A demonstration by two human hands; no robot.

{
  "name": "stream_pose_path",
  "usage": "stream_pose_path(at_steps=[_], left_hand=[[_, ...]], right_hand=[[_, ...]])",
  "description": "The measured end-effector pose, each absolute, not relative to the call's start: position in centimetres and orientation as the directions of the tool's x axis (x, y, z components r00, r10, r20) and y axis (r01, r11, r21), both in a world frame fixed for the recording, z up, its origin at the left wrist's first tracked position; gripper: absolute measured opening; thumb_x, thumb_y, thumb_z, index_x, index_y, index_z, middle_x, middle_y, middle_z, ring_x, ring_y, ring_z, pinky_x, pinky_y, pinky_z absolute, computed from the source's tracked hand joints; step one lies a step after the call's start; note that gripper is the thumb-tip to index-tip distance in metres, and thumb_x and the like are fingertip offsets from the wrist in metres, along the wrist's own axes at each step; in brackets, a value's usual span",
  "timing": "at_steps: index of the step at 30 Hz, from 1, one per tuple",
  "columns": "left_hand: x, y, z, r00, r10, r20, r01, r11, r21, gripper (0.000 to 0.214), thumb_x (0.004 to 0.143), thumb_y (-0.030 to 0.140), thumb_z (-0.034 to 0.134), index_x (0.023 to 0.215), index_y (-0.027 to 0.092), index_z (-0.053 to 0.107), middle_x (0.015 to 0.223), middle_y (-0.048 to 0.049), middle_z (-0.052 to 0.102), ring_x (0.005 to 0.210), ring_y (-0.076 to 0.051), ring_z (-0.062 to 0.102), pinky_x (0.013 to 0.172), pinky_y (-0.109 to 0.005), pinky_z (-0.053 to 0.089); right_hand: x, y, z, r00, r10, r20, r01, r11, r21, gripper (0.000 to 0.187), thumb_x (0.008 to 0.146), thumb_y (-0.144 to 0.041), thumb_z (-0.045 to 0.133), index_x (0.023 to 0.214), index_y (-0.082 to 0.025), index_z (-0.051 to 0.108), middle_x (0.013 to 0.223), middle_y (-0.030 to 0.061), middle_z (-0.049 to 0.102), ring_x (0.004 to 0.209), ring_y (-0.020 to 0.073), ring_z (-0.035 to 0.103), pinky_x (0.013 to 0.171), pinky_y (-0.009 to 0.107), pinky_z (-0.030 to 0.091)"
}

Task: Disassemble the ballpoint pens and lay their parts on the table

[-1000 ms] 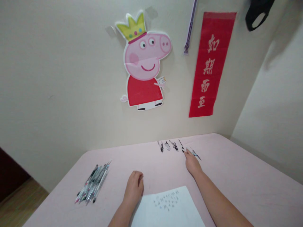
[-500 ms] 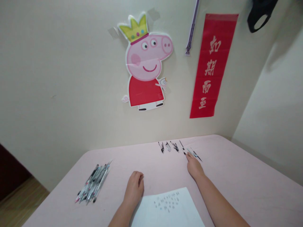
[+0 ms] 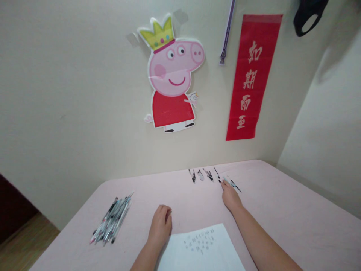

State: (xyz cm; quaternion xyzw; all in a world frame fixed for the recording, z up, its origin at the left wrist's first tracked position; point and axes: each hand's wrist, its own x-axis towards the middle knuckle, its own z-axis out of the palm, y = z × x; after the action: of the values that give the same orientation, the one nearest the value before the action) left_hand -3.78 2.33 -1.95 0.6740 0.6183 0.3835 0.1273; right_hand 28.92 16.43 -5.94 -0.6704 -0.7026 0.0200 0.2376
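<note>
Right hand [image 3: 231,197]: fingers reach the far right, beside a small black piece [image 3: 219,181]; hold unclear.
Left hand [image 3: 160,223]: loosely curled beside paper [image 3: 200,259]; contents hidden.
Slim pieces [image 3: 209,175], far row: light fingertips should leave neighbours undisturbed.

The right grip [image 3: 231,196] rests just beside slim black items [image 3: 217,173].

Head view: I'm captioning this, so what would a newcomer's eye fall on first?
Probably the crowned pig cutout on the wall, then the red banner to its right. On the pink surface below, a pile of pens lies at left, and the right hand is at a row of small dark items near the far edge.
</note>
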Motion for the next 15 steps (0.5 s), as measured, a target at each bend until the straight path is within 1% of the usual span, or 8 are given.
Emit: stream_pose_path(at_steps=[6, 11, 15], left_hand=[[-3.90, 2.43, -2.23, -0.055, 0.934, 0.354, 0.740, -0.200, 0.642, 0.015, 0.076, 0.014, 0.044, 0.080, 0.018, 0.057, 0.083, -0.0062, 0.058, 0.081, -0.020, 0.057, 0.077, -0.036, 0.046], [-3.85, 2.44, -2.18, -0.064, 0.936, 0.347, 0.742, -0.188, 0.643, 0.014, 0.075, 0.013, 0.045, 0.079, 0.019, 0.057, 0.082, -0.0057, 0.058, 0.081, -0.020, 0.057, 0.078, -0.036, 0.046], [-3.77, 2.44, -2.03, -0.060, 0.938, 0.342, 0.738, -0.189, 0.648, 0.014, 0.076, 0.013, 0.044, 0.079, 0.018, 0.056, 0.083, -0.0061, 0.057, 0.082, -0.020, 0.057, 0.078, -0.037, 0.046]], right_hand=[[28.74, 16.57, -5.52, 0.005, 0.957, 0.291, 0.931, 0.101, -0.350, 0.057, 0.073, 0.005, 0.034, 0.125, -0.006, 0.055, 0.139, 0.0155, 0.045, 0.127, 0.0210, 0.043, 0.107, 0.030, 0.030], [28.98, 16.31, -5.63, 0.018, 0.953, 0.303, 0.935, 0.092, -0.343, 0.057, 0.073, 0.004, 0.035, 0.124, -0.010, 0.057, 0.138, 0.0122, 0.047, 0.126, 0.0196, 0.045, 0.106, 0.028, 0.031], [29.00, 15.92, -5.40, 0.026, 0.953, 0.303, 0.925, 0.092, -0.368, 0.057, 0.074, 0.003, 0.033, 0.125, -0.008, 0.056, 0.137, 0.0141, 0.047, 0.126, 0.0211, 0.044, 0.106, 0.030, 0.032]])
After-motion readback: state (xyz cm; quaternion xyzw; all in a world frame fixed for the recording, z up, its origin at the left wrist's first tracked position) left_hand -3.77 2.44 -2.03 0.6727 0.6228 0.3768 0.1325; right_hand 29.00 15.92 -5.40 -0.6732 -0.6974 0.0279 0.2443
